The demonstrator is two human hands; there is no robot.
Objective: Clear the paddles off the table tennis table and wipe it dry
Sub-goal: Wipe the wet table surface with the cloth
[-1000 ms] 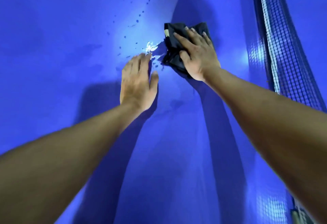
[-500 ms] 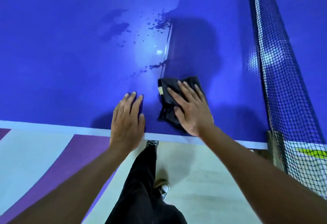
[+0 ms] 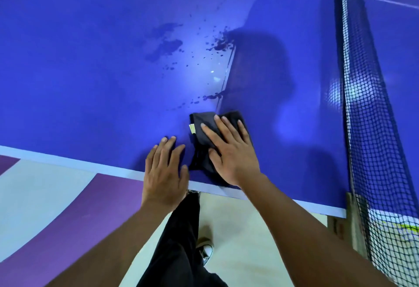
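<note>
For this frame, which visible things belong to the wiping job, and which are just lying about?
Job: dark cloth, pressed flat by the right hand; table; water drops beyond the cloth; left hand, flat on the table. No paddles in view.

Just there: net; floor; shoe.

Bright light comes from above and behind the person. A pale glare spreads on the glossy table (image 3: 68, 71), with another sheen by the net (image 3: 374, 128). A broad dark shadow falls ahead of the right hand (image 3: 231, 153); a thin one rims the left hand (image 3: 165, 173). Wide-angle distortion bends the table edge and net. The fingertips look slightly soft.
</note>
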